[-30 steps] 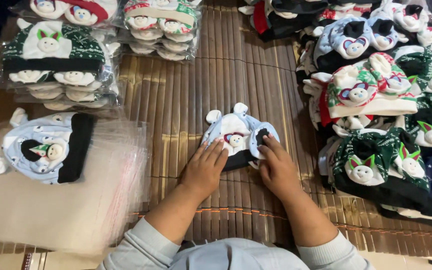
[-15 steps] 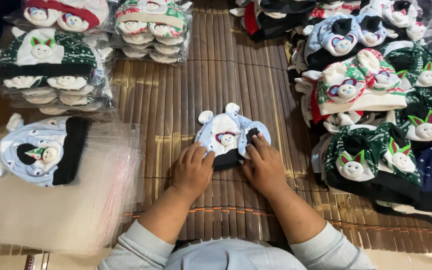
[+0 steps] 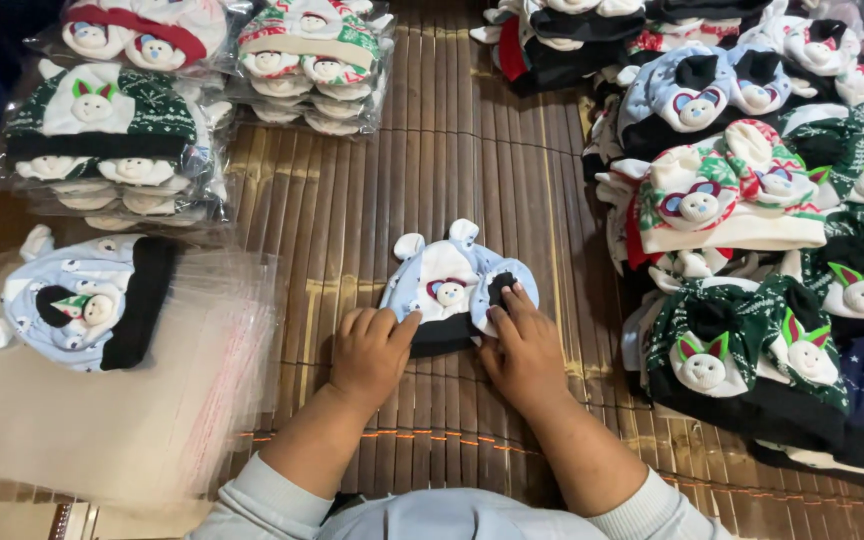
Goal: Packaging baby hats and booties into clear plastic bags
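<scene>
Barely shifted since the earlier frame: left hand (image 3: 372, 350) and right hand (image 3: 520, 345), fingers curled, pressing the lower edge of small pale-blue hat (image 3: 452, 285), flat on slatted mat (image 3: 352, 200). Beside, bagged hat (image 3: 82, 300) on clear bags (image 3: 122, 430).

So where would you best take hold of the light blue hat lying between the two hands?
Probably by the black cuff along the near edge of the light blue hat, coming from the person's side. The hat lies flat on the bamboo mat with the cuff toward the person; left hand and right hand already rest on its two near corners, so a pinch there seems easiest.
</scene>
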